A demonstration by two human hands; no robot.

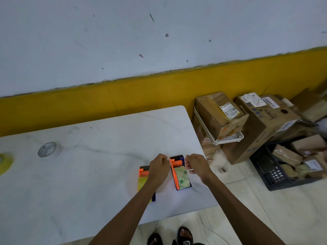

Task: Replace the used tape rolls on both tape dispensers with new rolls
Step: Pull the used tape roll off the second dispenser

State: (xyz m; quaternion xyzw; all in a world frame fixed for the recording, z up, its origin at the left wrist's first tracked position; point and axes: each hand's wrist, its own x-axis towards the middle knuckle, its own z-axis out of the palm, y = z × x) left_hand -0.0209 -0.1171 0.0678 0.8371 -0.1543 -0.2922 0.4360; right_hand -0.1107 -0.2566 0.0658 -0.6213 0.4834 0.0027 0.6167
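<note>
Two orange-and-blue tape dispensers stand side by side on the white table, near its right edge. The left dispenser carries a yellow roll and is partly hidden under my left hand, whose fingers are curled into a fist. The right dispenser carries a pale green printed roll. My right hand is at that dispenser's right side with its fingers closed; something pale shows under them, and I cannot tell whether it is held. A clear tape roll and a yellow tape roll lie at the table's far left.
Beyond the table's right edge, cardboard boxes are stacked on the floor, one in a white tray. A black crate of parcels stands next to them. A white and yellow wall runs behind the table. My sandalled feet show below the table's front edge.
</note>
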